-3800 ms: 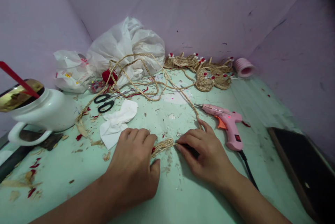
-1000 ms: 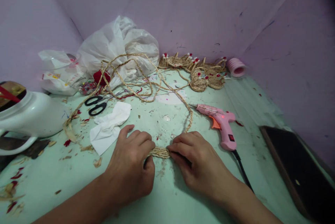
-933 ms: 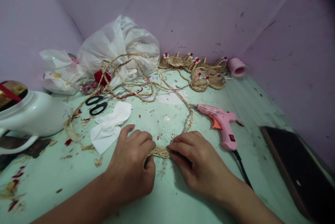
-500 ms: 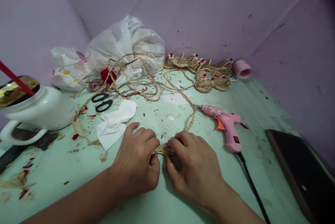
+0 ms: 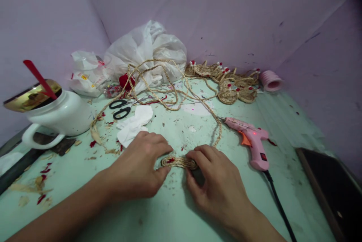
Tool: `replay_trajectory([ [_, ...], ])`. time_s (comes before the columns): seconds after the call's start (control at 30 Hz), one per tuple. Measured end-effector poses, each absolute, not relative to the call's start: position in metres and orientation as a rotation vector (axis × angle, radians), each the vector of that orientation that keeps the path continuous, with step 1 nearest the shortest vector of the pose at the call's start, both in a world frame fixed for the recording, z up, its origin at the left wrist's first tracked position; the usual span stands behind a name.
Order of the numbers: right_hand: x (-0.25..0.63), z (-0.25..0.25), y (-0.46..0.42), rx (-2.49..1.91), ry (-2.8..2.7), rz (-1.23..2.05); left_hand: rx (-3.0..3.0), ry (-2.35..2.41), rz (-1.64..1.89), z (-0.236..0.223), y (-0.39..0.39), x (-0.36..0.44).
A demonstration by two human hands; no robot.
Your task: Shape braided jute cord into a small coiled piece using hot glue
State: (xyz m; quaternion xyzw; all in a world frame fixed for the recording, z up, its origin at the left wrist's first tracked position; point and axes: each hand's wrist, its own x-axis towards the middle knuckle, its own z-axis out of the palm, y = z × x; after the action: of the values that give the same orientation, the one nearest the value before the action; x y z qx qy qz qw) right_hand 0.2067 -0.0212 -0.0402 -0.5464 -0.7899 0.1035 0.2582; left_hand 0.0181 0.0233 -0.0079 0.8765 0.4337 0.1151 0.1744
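Note:
A small flat coil of braided straw cord [image 5: 178,162], with a red bit near its left end, is at the front middle of the table. My right hand [image 5: 219,181] pinches the coil's right end between thumb and fingers. Around its left end, my left hand [image 5: 138,164] is open, with thumb and forefinger apart. From behind my right hand, the loose braided cord [image 5: 219,130] runs back to a tangle of loops. A pink glue gun [image 5: 250,136] with a lit red light lies to the right, its nozzle close to the cord.
At left stand a white mug-shaped pot [image 5: 70,115] and a dark-handled tool [image 5: 21,168]. Black-handled scissors [image 5: 122,112] and crumpled white tissue [image 5: 135,125] lie behind my left hand. Farther back are plastic bags [image 5: 149,51], finished straw pieces [image 5: 237,93] and a pink roll [image 5: 270,81]. A phone [image 5: 330,185] lies right.
My left hand has drawn back to the left and opened, uncovering the coil's left end. My right hand still grips the other end. The view has shifted slightly left.

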Motion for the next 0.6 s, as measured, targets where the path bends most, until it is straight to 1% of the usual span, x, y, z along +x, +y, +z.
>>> replay_trajectory([
  [0.3, 0.198, -0.036, -0.018, -1.455, -2.180, 0.290, 2.504, 1.267, 0.230, -0.018, 0.013, 0.035],
  [0.43, 0.196, -0.037, -0.016, -1.458, -2.217, 0.212, 2.534, 1.273, 0.256, -0.021, 0.011, 0.036],
  [0.6, 0.194, -0.040, -0.016, -1.459, -2.200, 0.221, 2.561, 1.258, 0.346, -0.026, 0.010, 0.039],
])
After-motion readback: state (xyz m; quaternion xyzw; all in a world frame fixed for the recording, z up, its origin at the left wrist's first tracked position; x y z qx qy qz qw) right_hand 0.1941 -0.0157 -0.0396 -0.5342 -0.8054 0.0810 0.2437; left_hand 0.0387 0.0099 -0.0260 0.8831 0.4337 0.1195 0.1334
